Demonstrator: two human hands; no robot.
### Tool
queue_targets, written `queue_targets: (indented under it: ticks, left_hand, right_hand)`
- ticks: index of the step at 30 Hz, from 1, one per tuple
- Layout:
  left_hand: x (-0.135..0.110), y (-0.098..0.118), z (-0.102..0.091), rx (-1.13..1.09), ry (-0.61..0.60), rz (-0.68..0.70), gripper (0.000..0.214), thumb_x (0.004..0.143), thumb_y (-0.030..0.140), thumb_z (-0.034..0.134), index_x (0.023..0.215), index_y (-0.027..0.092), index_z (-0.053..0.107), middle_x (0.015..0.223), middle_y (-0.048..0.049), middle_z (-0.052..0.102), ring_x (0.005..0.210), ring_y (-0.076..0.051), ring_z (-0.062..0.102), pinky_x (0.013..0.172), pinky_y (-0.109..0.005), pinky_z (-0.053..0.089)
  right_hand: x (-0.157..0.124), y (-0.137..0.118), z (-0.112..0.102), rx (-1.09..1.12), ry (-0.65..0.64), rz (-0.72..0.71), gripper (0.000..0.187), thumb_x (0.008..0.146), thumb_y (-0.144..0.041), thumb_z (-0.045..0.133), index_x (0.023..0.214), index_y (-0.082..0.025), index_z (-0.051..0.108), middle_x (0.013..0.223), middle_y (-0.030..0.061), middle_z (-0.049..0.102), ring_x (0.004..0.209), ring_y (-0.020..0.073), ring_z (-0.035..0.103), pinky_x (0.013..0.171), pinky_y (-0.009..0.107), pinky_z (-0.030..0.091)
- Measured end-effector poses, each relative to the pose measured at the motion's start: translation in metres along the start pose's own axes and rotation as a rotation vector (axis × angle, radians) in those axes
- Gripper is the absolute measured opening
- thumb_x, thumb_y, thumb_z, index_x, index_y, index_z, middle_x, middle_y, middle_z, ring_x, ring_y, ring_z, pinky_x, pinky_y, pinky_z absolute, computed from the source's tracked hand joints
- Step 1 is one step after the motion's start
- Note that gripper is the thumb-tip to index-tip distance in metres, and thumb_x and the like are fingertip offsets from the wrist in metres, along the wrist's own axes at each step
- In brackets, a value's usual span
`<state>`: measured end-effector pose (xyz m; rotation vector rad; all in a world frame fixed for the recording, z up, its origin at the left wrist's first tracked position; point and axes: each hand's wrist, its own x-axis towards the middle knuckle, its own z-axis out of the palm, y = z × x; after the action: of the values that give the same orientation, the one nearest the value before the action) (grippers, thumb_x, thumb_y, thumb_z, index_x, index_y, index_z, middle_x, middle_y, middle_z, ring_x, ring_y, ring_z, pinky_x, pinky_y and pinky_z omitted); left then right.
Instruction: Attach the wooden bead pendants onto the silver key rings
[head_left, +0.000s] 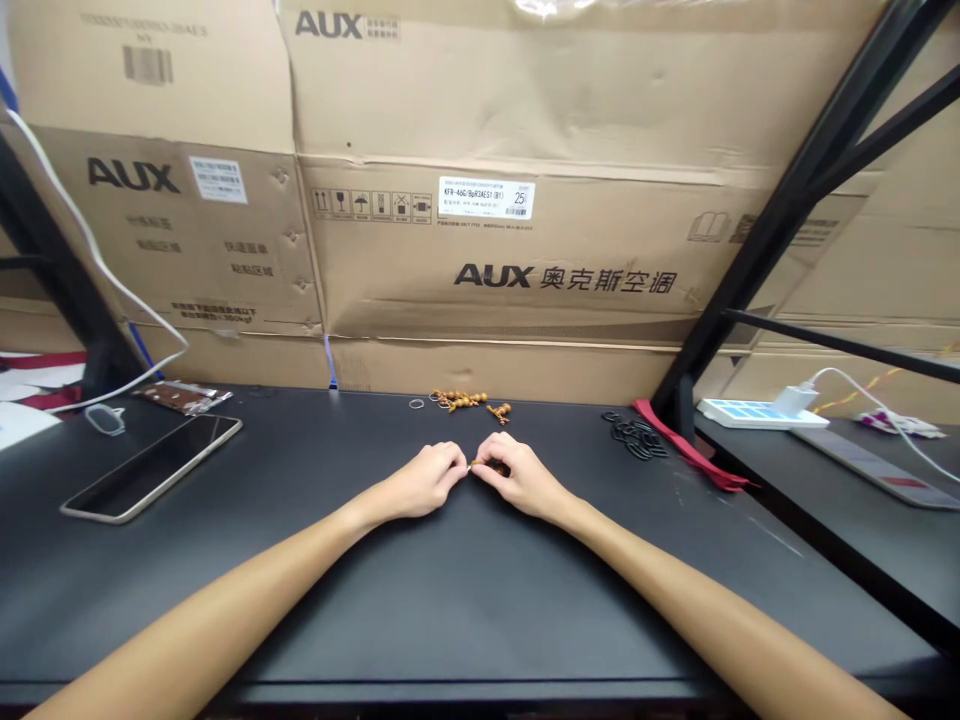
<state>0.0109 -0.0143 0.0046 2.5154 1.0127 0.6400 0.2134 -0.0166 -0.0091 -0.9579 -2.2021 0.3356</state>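
Observation:
My left hand (429, 479) and my right hand (521, 476) meet over the middle of the black table, fingertips almost touching. The thumb and forefinger of the left are pinched at a small bright bit, too small to make out, perhaps part of a ring. Closed fingers of the right hold a brownish-amber beaded charm (495, 466), mostly hidden by the hand. Just beyond lie several amber beaded charms (459, 400) in a pile, with another beaded charm (501, 412) apart to the right. A metal ring (416, 404) lies left of the pile.
Black rings or loops (636, 436) lie at the right by a red strap (690, 450). A phone (154, 468) and a brown packet (182, 396) are at the left. Cardboard boxes (480, 130) stand behind the table (450, 610); a black metal frame (757, 240) rises at right, beside a power strip (750, 412).

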Motion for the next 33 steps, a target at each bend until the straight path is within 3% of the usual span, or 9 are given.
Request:
queue_targets:
  ticks: [18,33]
  left_hand:
    - [0.0,0.001,-0.012,-0.197,-0.1,-0.028,0.023,0.093,0.033,0.037,0.085,0.018,0.053,0.081,0.0009,0.058,0.072,-0.013,0.051,0.069,-0.024,0.04]
    - [0.001,-0.009,-0.014,0.09,-0.082,0.039,0.021,0.095,0.028,0.035,0.083,0.02,0.049,0.084,-0.0016,0.054,0.078,-0.017,0.047,0.076,-0.03,0.039]
  right_hand:
    - [-0.001,0.007,0.002,-0.152,-0.05,-0.12,0.024,0.095,-0.03,0.045,0.078,-0.02,0.059,0.086,0.0052,0.059,0.083,0.0176,0.05,0.078,0.032,0.044]
    - [-0.002,0.008,-0.003,-0.209,-0.07,-0.096,0.017,0.092,-0.026,0.048,0.078,-0.019,0.055,0.086,0.0047,0.059,0.079,0.0168,0.048,0.077,0.033,0.042]
